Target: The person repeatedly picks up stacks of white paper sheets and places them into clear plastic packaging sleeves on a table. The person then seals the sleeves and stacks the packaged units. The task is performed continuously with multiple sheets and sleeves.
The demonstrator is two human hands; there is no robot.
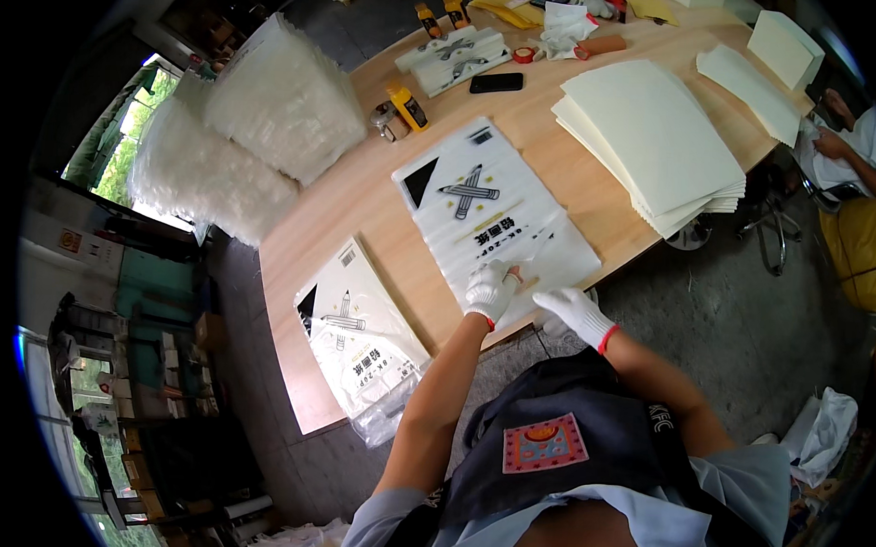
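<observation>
A stack of printed plastic sleeves [518, 194] lies flat on the table before me, with a crossed-pencil picture and a black corner. My left hand [490, 291], in a white knit glove, rests at the near end of the stack. Its fingers are curled on the top sleeve's edge. Beside it, at the table edge, my right hand [574, 314] wears a similar glove with a red cuff band. Its fingers are stretched out, holding nothing. Left of the stack, a filled paper pack [354, 324] sits in a matching sleeve, whose loose transparent end hangs over the near edge.
White paper stacks [655, 136] lie on the right of the wooden table [390, 257]. Bulky translucent plastic bundles [285, 95] stand at the left. Farther back are a phone [497, 83], a yellow bottle [408, 108] and a glass jar [389, 123]. Another person [857, 143] sits at the right.
</observation>
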